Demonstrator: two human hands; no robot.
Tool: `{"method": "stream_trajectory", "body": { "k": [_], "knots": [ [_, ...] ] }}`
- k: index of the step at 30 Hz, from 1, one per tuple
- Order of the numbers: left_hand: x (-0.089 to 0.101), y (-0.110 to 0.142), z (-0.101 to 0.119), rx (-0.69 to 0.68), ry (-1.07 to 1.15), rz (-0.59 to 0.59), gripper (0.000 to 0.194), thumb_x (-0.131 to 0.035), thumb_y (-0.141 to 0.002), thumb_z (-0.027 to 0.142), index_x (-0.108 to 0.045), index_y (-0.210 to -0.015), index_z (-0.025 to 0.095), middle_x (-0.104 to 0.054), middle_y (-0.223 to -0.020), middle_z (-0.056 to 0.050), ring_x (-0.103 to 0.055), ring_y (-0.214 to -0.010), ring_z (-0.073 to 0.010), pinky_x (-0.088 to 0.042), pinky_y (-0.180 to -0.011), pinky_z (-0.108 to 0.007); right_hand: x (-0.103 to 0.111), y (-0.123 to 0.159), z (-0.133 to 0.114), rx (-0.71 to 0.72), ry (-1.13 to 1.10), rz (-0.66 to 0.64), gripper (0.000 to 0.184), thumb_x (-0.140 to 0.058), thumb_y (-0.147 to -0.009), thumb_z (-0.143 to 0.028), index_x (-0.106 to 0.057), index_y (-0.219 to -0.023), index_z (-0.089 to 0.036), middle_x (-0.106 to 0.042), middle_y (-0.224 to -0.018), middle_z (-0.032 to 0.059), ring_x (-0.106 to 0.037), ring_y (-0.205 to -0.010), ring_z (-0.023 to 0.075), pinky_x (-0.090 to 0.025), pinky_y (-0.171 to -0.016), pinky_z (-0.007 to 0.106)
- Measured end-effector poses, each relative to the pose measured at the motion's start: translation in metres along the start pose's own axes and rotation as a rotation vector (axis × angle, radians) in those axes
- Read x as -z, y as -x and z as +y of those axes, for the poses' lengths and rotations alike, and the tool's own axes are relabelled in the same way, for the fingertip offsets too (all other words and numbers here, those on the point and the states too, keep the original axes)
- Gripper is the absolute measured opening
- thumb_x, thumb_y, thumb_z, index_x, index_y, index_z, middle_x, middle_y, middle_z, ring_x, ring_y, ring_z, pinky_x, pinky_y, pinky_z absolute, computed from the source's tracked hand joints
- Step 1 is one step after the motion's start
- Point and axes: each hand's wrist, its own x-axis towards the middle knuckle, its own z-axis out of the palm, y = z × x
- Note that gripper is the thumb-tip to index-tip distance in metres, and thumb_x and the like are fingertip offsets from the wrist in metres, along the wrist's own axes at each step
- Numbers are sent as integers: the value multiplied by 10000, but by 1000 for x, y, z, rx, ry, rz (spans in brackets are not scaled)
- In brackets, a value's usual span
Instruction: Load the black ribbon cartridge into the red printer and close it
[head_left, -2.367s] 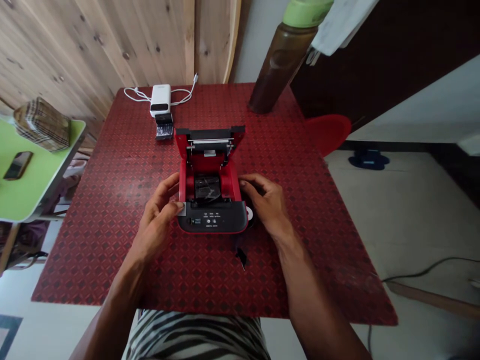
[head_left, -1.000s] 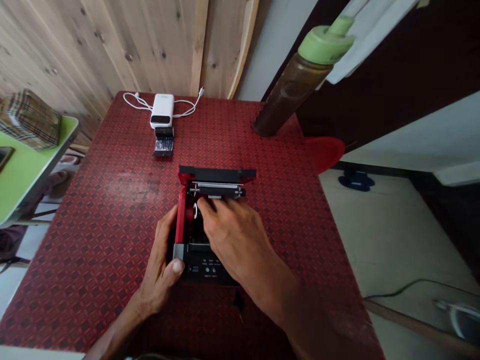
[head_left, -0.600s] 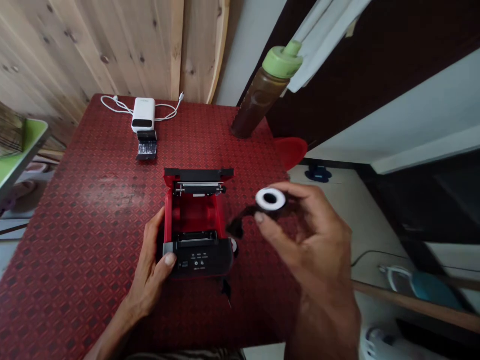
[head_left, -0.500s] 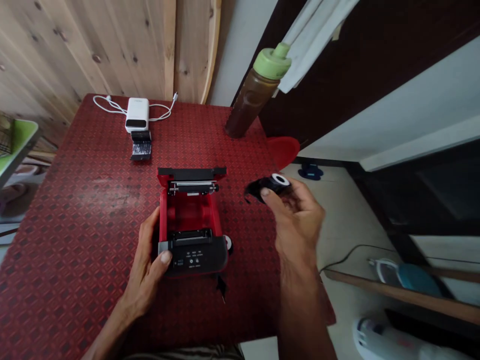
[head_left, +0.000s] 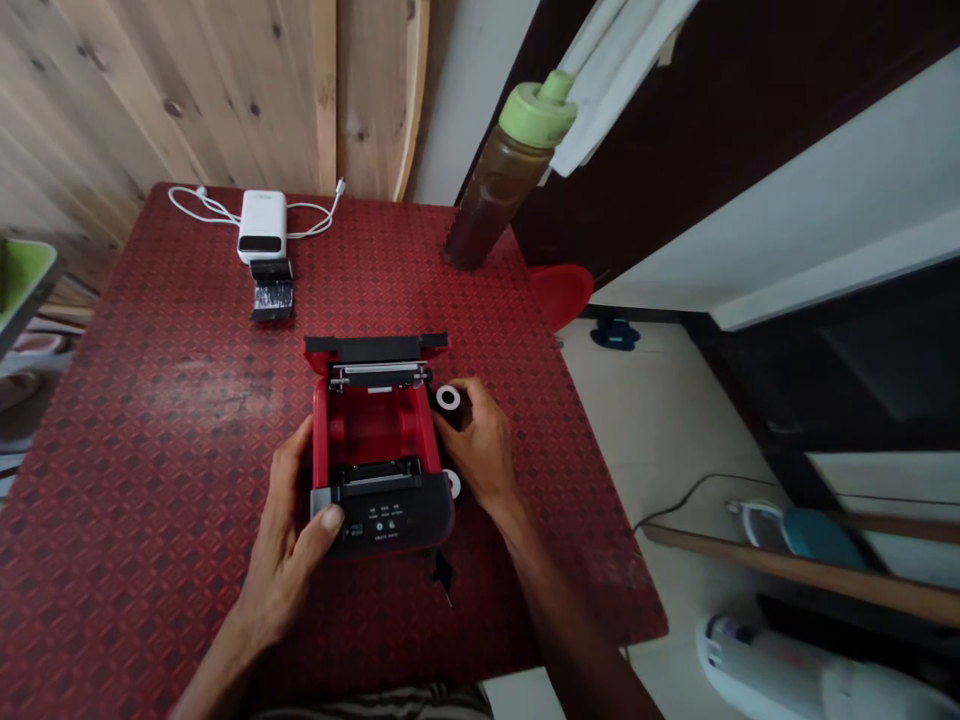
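In the head view a small red and black label printer (head_left: 394,520) sits on the patterned red table, its lid raised and its red roll bay bare. My left hand (head_left: 285,535) is closed on the printer's left side, thumb on the front corner. At the printer's right side, my right hand (head_left: 484,445) closes around a black roll (head_left: 450,413) with a white core, standing on end. A second white-cored roll (head_left: 454,485) is partly hidden by the printer's front right corner. A loose black strip (head_left: 443,573) lies just in front.
A white power bank (head_left: 262,222) with a white cable (head_left: 324,222) lies at the back left. Below it is a partly unrolled black roll (head_left: 272,290). A tall brown bottle (head_left: 499,185) with a green lid stands at the back right. A red stool (head_left: 561,295) is beyond the table's right edge.
My right hand reached into the printer, lifted the black roll out to the right and brought it down beside the printer. The left hand kept hold of the printer.
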Motion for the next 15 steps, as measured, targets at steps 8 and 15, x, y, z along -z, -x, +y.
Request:
{"method": "stream_trajectory", "body": {
  "k": [8,15],
  "knots": [
    [2,-2,5,40,15,8,732,-701,-1071,553,-478,-1762,458,-512,-1800,-22,-422,-1685,-433,-362,-1379,-666,37,24,-1,-41,15,8,333,-755,-950,-446,-766,-1217,-247,-844,-1040,82,-776,-843,249,-627,-766,414],
    [2,-1,10,30,-9,-5,742,-679,-1082,568,-454,-1780,454,-463,-1840,-9,-371,-1725,-425,-366,-1392,-644,60,71,-51,180,93,-94,246,-651,-1130,-361,-794,-1320,-296,-877,-1227,70,-819,-1166,274,-637,-1059,524]
  ]
}}
